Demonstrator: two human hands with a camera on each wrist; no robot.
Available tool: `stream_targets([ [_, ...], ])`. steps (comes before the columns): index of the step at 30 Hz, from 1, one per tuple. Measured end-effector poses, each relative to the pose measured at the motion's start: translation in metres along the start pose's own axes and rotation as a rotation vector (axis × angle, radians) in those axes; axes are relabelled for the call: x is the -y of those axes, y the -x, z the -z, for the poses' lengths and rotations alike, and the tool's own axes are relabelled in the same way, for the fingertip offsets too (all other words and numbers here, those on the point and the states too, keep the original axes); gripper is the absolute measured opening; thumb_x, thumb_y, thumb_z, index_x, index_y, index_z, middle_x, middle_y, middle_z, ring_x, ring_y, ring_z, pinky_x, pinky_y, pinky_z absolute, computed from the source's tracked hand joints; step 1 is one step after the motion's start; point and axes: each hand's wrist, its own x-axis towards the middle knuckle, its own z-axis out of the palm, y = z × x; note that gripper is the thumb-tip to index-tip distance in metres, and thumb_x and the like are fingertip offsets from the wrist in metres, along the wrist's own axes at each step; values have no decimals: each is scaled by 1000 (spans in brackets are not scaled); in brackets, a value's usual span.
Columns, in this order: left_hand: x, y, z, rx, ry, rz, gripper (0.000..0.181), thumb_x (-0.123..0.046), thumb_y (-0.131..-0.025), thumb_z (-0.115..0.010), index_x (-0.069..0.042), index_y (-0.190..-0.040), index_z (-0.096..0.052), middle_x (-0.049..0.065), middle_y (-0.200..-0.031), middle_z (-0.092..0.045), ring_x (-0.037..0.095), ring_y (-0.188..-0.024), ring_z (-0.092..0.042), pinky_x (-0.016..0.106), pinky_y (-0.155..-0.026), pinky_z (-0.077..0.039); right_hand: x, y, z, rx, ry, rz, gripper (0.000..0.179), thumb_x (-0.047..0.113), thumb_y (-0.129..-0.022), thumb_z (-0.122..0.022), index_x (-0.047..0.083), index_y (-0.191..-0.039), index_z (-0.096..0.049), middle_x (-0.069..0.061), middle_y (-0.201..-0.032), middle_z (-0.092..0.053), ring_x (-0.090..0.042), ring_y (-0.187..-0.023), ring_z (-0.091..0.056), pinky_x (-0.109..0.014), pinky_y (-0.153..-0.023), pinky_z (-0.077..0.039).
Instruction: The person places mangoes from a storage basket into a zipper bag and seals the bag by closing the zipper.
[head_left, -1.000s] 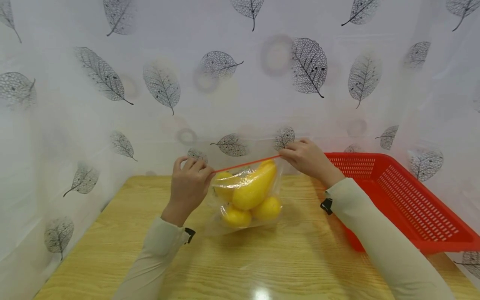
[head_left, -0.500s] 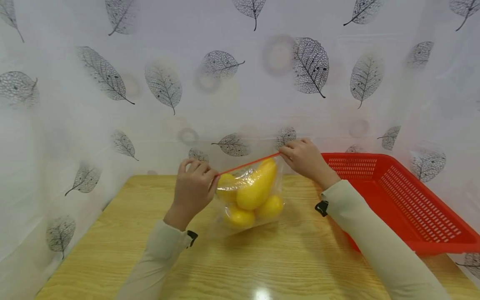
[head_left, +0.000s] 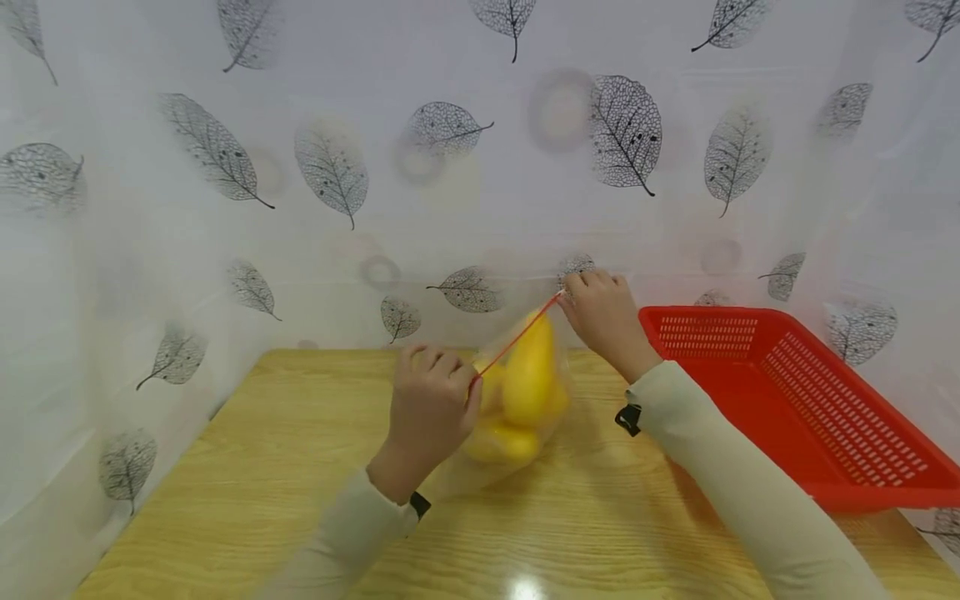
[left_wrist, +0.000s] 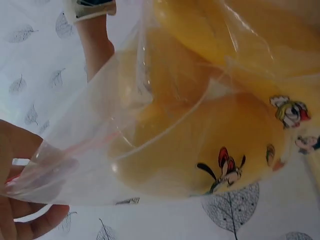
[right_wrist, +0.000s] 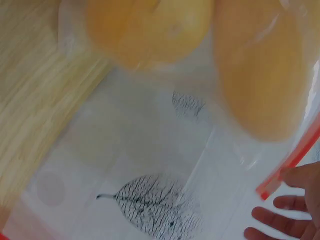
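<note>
A clear zip bag [head_left: 480, 475], filled with several yellow fruits, hangs close over the table between both hands. One long fruit [head_left: 528, 379] looks like a mango; the rounder ones [head_left: 502, 442] sit below it, blurred. My left hand [head_left: 435, 408] pinches the lower left end of the red zip strip [head_left: 517, 336]. At the upper right end, my right hand [head_left: 603, 317] pinches the strip between thumb and fingers. The strip slants up to the right. Small cartoon prints [left_wrist: 227, 172] show on the bag in the left wrist view.
A red plastic basket [head_left: 847, 408] with slotted walls stands at the right, partly behind the right sleeve [head_left: 742, 467]. The wooden table [head_left: 247, 467] reaches back to a pale curtain [head_left: 510, 208] printed with dark leaves.
My left hand has moved right and down with its end of the bag, closer to my right hand. The strip now slants more steeply, and the bag has turned. My right hand has risen slightly.
</note>
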Motion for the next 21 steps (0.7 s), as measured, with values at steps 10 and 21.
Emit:
stream_targets([
  [10, -45, -1, -7, -13, 4, 78, 15, -22, -74, -70, -12, -64, -68, 1, -70, -64, 22, -73, -58, 42, -85, -44, 32, 17, 24, 305, -292, -344, 31, 30, -92, -51, 3, -87, -65, -14, -91, -61, -25, -72, -54, -32, -60, -49],
  [21, -74, 1, -6, 78, 29, 58, 20, -32, -73, -70, -14, -65, -68, -1, -69, -64, 20, -73, -58, 41, -86, -44, 34, 36, 25, 310, -500, -445, 22, 20, -81, -59, -2, -83, -59, -16, -93, -55, -28, -83, -55, -35, -68, -51],
])
